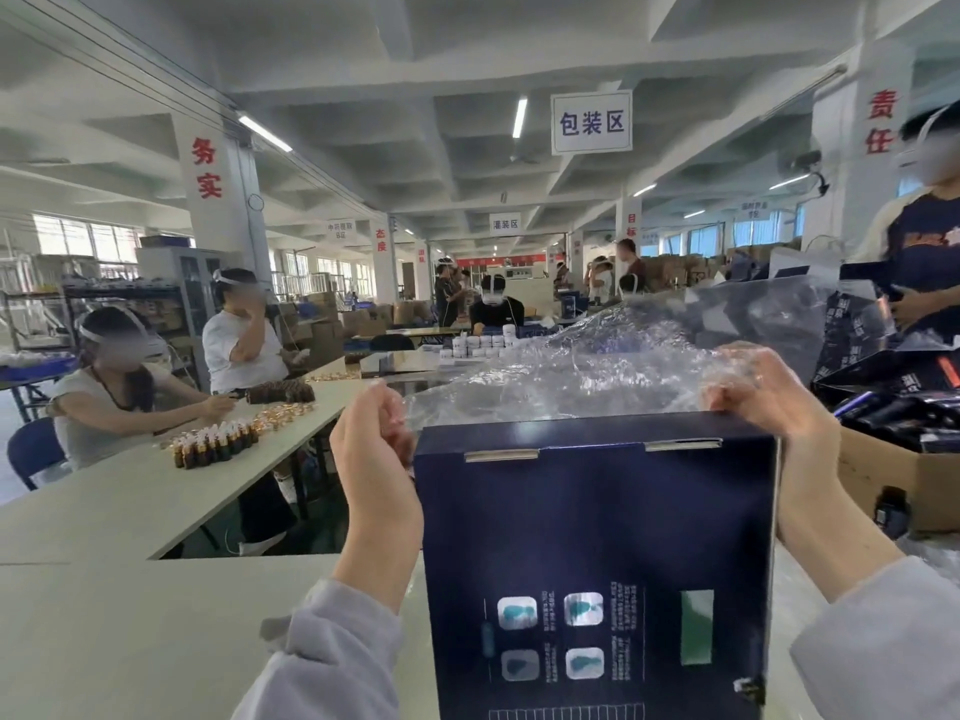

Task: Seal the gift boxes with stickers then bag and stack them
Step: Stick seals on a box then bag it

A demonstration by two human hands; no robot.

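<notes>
Navy cardboard gift box, held upright at the near right part of the bench, printed face toward the viewer and long axis vertical. Its lower end is out of view, so it cannot be told whether it rests on the bench. A clear plastic bag billows from the box's top edge away toward the far side. Film also runs down the box's right edge, so the box appears at least partly sleeved.

The left hand sits just beside the upper left corner, its fingers curled in a narrow pinch on the film. The right hand is curled over the upper right corner and clamps film against cardboard. Both hands are equally near, one at each end of the top edge. A brown carton stands at the bench's right edge.

Judged step: drawing the bag's mouth along the box's long axis.
</notes>
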